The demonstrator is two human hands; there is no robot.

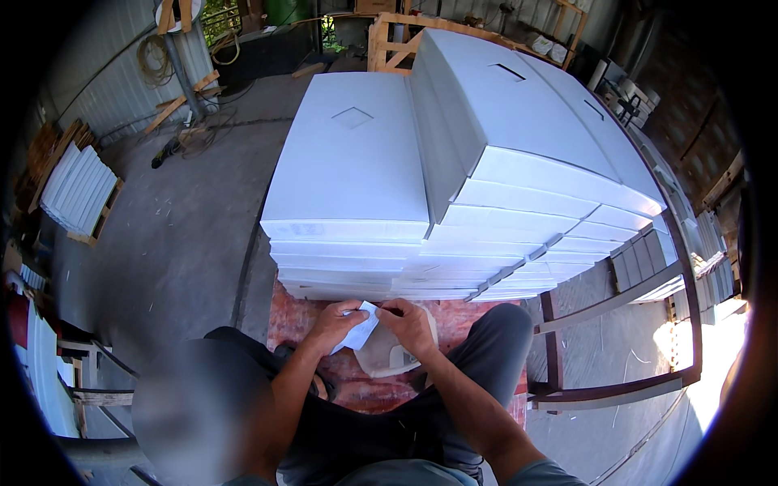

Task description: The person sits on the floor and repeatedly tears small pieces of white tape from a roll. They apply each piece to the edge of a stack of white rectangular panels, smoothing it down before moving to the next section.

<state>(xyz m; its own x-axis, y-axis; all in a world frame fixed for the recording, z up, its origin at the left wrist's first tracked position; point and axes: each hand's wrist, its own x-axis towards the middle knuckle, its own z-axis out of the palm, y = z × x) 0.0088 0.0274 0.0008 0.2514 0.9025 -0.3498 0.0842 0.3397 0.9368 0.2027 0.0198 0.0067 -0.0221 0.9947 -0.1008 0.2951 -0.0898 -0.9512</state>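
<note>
My left hand [334, 324] is closed on a small white sheet of paper [359, 333], thumb on top. At the sheet's upper right edge, the fingers of my right hand [410, 326] are pinched together on its corner. Both hands are low between my bent knees. Below them a beige, rounded flat thing [385, 356] lies on a worn red surface [466, 316]; its kind I cannot make out. Just beyond my hands rises a stack of flat white cartons [348, 178], with a taller carton stack [527, 134] against its right side.
A dark metal frame [620, 393] stands on the right. White panels [79, 190] lean at the far left. Behind the cartons is a wooden frame [397, 44]. Grey concrete floor [194, 219] stretches on the left. A blurred round shape [194, 413] covers the lower left.
</note>
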